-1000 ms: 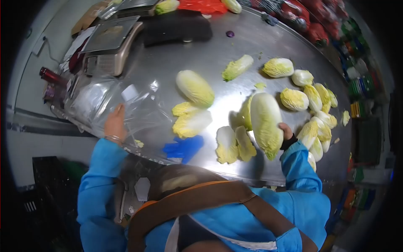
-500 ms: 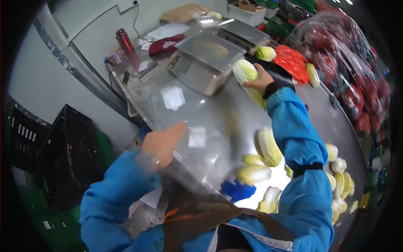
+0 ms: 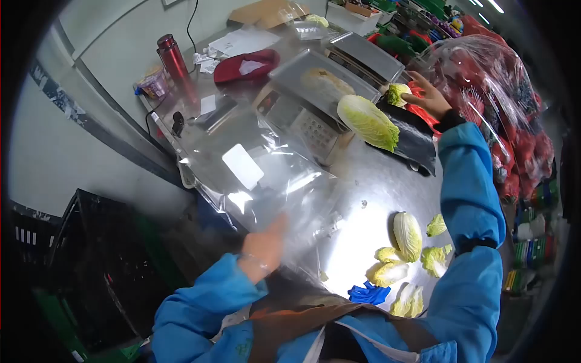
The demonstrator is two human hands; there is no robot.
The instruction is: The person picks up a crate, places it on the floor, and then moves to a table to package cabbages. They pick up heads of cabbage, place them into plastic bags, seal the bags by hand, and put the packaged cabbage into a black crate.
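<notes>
My left hand (image 3: 263, 247) is at the near edge of a large clear plastic bag (image 3: 281, 157), its fingers blurred and closed on the film. The bag carries a white label and spreads over the table's left part. My right hand (image 3: 428, 100) reaches to the far right with fingers apart, the thumb against a small napa cabbage (image 3: 397, 94). Just left of it, a larger napa cabbage (image 3: 368, 123) lies between the scale (image 3: 290, 118) and a black wrapped thing (image 3: 407, 134). Red plastic (image 3: 420, 112) shows beneath my right hand.
Nearer me on the metal table (image 3: 357, 187) are a whole napa cabbage (image 3: 407, 236), loose leaves (image 3: 390, 272) and a blue crumpled item (image 3: 369, 293). A red flask (image 3: 175, 69) and a dark red cloth (image 3: 245, 68) stand behind. Red netted sacks (image 3: 490, 103) rise at right; black crates (image 3: 91, 260) at left.
My right hand has let go of the larger napa cabbage and moved right to the small one. My left hand has shifted right and toward me, and the clear bag now looks raised and fuller.
</notes>
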